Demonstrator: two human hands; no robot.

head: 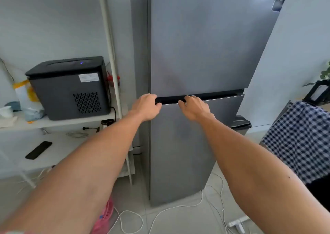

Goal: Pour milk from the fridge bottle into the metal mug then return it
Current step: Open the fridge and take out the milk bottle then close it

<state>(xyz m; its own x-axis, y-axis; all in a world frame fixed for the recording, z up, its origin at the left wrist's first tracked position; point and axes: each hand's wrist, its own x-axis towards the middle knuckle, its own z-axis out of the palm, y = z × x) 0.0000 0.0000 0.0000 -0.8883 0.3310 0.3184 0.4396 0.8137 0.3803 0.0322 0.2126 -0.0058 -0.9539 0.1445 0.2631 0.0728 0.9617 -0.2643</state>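
Task barely begun: fridge [196,46] doors shut, left hand [147,107] and right hand [193,108] both curled into the dark handle groove [217,96] between the doors, bottle and mug out of sight, so fetching, pouring and returning all remain.

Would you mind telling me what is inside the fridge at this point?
Nothing inside shows: both doors of the fridge are closed. The left hand and right hand grip the dark handle strip between them.
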